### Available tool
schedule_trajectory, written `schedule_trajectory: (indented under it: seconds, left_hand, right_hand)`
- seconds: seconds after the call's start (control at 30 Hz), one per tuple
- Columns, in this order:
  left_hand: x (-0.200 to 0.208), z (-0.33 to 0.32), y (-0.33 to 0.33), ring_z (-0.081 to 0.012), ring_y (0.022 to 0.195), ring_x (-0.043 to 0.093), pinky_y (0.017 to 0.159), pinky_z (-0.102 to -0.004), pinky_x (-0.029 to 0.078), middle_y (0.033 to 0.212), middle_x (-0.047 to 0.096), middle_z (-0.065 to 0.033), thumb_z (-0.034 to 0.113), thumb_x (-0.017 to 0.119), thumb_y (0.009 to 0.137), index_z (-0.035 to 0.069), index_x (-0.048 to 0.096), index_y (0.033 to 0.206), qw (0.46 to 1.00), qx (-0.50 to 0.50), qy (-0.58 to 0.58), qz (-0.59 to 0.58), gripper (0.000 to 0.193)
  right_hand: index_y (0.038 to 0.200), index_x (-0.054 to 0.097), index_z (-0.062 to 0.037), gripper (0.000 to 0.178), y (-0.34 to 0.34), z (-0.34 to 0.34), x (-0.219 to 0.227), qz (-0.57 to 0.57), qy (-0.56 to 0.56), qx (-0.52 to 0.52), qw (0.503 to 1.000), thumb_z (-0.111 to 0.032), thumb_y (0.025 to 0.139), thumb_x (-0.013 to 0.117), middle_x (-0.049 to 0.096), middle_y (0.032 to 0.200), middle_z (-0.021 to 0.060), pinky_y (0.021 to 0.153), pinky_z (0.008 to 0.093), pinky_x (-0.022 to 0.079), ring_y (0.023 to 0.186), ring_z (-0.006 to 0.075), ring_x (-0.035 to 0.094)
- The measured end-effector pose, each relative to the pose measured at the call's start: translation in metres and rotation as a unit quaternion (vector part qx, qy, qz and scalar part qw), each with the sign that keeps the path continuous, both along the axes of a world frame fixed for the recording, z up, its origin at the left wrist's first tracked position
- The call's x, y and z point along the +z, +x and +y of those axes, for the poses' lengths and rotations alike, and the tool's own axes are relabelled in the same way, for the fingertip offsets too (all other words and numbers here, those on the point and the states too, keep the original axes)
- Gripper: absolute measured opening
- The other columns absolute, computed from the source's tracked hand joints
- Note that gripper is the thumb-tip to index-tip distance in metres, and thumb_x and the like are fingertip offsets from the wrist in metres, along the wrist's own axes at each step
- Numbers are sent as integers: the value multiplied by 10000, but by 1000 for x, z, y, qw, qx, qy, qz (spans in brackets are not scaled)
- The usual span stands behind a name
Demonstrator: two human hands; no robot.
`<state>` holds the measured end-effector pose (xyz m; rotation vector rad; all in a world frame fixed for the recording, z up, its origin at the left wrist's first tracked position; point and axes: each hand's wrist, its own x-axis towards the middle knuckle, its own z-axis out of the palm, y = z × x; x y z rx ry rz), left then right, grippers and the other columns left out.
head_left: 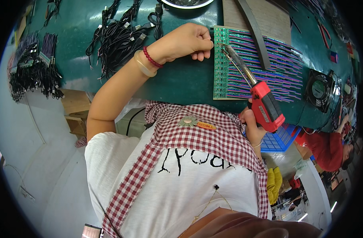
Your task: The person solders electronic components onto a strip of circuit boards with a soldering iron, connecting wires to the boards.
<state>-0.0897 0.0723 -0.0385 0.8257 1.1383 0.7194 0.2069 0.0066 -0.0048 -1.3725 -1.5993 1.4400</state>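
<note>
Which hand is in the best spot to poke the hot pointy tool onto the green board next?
Probably the right hand: it grips the red soldering gun, whose tip sits over the green board. The left hand is a fist at the board's edge.

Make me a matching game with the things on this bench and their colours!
Things:
1. soldering gun
2. cables
3. basket
4. bead bracelet

Colours or places:
A. black, piled left of the left hand
B. blue, below the bench edge
C. red, round the left wrist
D. red, held in the right hand

Pairs: 1-D, 2-A, 3-B, 4-C
</note>
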Motion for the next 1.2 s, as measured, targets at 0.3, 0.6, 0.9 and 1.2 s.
schedule_trajectory:
  seconds: [0.3,0.6,0.9,1.2]
  left_hand:
    - [23,4,-16,-61,496,530,448,-188,413,622,597,-29,184,551,861,18,572,784,988,-38,58,142,184]
    - [18,57,-41,-337,766,553,719,-404,456,737,571,-168,110,590,711,-1,568,728,669,55,381,636,115]
    - [34,56,-47,-371,752,541,683,-424,441,730,560,-204,97,538,745,-4,558,728,694,111,413,580,104]
    - [59,-21,24,-89,619,566,552,-207,469,728,591,-39,72,592,810,14,531,834,977,64,176,-103,88]
  right_hand:
    - [1105,448,61,300,-8,6,15,60,-37,-76,995,-65,843,523,474,607,58,492,252,373,491,117,415]
    - [1111,450,64,310,-9,16,21,173,-27,-66,982,-39,832,538,481,611,62,491,257,395,503,118,442]
    - [1075,432,31,309,-15,22,27,164,2,-74,984,-161,854,532,451,573,52,443,249,361,467,114,414]
    - [1158,409,-2,390,-51,31,41,222,-46,-76,971,-22,798,557,524,781,86,620,285,440,675,149,509]
